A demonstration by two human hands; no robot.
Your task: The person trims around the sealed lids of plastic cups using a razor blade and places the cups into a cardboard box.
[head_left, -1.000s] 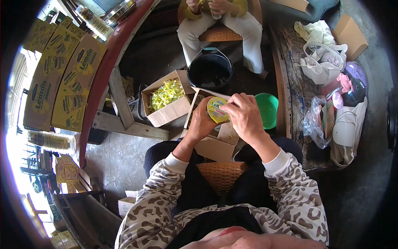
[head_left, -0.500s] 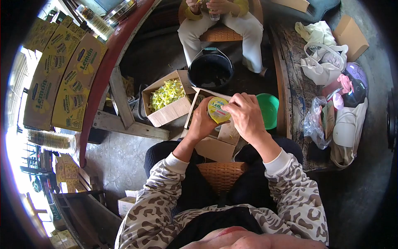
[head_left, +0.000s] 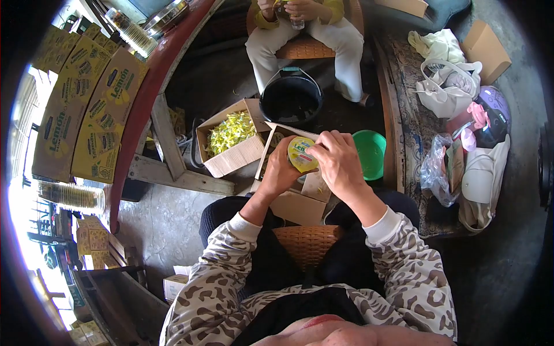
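My left hand (head_left: 279, 174) is wrapped round a sealed plastic drink cup (head_left: 300, 153), whose round yellow-and-white film lid with "Lemon" lettering faces up toward me. At the lid's right edge, the bent fingers of my right hand (head_left: 339, 161) are pressed together. What lies between those fingertips is hidden. Below the cup stands an open cardboard box (head_left: 300, 206), partly covered by my hands. Just beyond it on the left, another cardboard box (head_left: 236, 157) holds a heap of yellow-green strips (head_left: 232, 132).
A black bucket (head_left: 291, 99) stands ahead, with a green basin (head_left: 370, 154) to its right. Opposite sits a person (head_left: 304, 29) holding a clear cup. Lemon cartons (head_left: 109, 109) line the red-edged table at left. Bags (head_left: 449, 95) lie on the patterned bench at right.
The cup has tilted slightly in my left hand, and my right fingers have shifted a little along the lid's edge. The opposite person's hands have moved closer together.
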